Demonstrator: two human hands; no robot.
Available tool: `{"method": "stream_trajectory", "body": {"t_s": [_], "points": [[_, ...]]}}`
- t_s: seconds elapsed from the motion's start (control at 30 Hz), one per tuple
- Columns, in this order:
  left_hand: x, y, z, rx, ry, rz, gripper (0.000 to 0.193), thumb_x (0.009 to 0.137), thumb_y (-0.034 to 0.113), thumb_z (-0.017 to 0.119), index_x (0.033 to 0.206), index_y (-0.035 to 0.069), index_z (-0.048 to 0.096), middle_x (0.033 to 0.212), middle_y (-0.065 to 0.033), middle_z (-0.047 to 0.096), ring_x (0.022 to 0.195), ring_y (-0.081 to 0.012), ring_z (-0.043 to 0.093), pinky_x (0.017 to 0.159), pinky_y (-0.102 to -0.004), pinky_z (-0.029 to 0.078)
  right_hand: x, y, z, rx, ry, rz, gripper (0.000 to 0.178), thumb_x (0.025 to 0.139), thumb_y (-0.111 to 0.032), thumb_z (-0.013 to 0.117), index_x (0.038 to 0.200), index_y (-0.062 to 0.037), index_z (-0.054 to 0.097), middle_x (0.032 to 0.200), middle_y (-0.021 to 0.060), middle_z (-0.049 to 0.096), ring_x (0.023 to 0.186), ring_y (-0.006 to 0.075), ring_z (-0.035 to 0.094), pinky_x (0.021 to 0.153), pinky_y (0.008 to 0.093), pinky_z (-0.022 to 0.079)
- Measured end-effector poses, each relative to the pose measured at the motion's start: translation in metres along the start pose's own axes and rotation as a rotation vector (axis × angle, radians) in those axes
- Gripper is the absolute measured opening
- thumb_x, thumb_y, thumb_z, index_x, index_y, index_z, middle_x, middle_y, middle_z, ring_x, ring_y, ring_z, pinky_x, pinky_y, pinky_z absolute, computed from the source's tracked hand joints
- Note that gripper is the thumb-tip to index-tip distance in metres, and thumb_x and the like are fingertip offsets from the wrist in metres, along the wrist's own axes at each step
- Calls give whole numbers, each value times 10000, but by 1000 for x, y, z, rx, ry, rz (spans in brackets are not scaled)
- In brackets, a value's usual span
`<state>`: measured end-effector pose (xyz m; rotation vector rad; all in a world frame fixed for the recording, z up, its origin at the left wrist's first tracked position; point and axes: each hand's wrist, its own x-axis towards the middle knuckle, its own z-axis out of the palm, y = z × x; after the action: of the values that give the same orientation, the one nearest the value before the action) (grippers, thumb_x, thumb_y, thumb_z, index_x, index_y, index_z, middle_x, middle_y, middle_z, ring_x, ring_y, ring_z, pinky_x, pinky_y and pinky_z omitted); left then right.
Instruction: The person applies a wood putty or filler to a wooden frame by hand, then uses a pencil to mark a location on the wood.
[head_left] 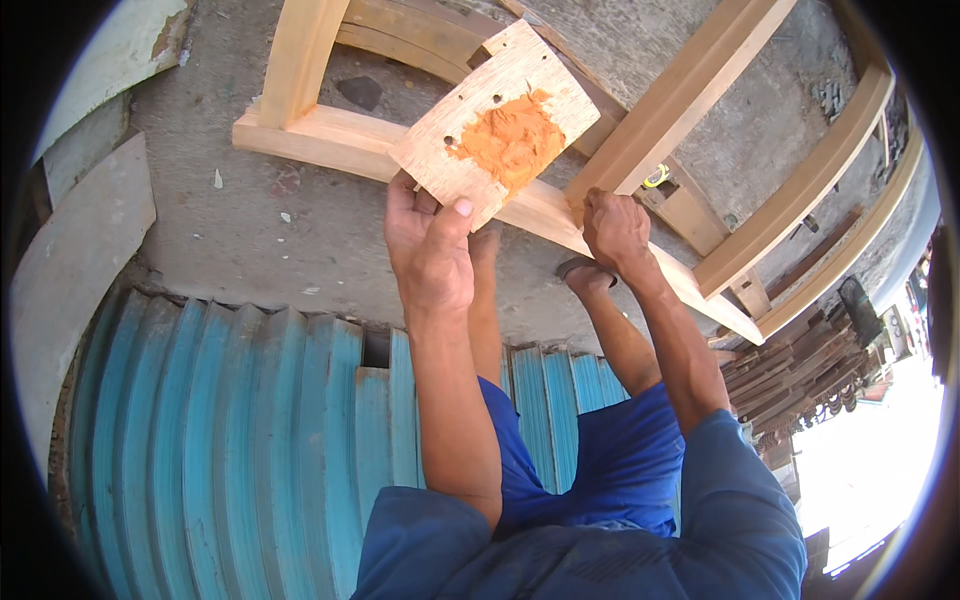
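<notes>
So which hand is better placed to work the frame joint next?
Probably the right hand: it is at a joint of the wooden frame, while the left hand is occupied holding the board of orange paste.

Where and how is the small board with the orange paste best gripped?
Probably by its bare near edge, coming from the wearer's side, thumb on top and fingers beneath, as the left hand has it. The small board is flat, and the orange paste spreads across its middle, leaving that edge clean.

A tilted wood board (515,65) (it has little holes) carries messy orange paste (515,138) over a big, pale wood frame (675,95).
</notes>
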<state>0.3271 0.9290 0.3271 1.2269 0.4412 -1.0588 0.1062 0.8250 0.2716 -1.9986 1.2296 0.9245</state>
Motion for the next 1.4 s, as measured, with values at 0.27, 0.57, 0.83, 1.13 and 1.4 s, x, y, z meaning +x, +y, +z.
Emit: {"method": "stream_trajectory", "body": {"t_s": [0.27,0.57,0.83,1.13,1.4], "points": [[0,1,2,-6,-19,-8,782,795,152,730,1459,-28,357,1363,-164,519,1286,-262,525,1114,-418,415,23,2,37,-234,-147,-91,156,831,-109,615,887,-63,753,909,205,739,900,360,732,804,461,579],[0,2,-7,-16,-1,-16,776,783,134,739,1446,-21,366,1351,-163,528,1277,-261,536,1108,-415,426,12,10,13,-39,-138,-71,146,826,-90,606,881,-54,736,912,225,726,908,416,706,820,488,564],[4,2,-7,-28,-6,-25,772,783,124,741,1444,-26,373,1346,-163,533,1278,-263,537,1116,-418,421,9,14,50,-177,-33,-220,128,800,-60,591,845,-36,708,881,228,712,884,420,696,823,494,553],[3,9,-14,-40,4,-21,798,783,123,745,1460,-31,351,1356,-166,526,1291,-263,529,1131,-411,414,13,14,12,-61,-235,-36,178,838,-124,574,876,-48,730,879,243,713,885,421,699,828,495,549],[5,11,-10,-25,-31,-14,826,776,141,748,1469,-40,336,1377,-176,515,1302,-267,524,1128,-413,418,44,-2,26,-334,-358,-5,221,863,-137,595,971,-49,767,954,214,742,948,379,724,858,466,566]]}}
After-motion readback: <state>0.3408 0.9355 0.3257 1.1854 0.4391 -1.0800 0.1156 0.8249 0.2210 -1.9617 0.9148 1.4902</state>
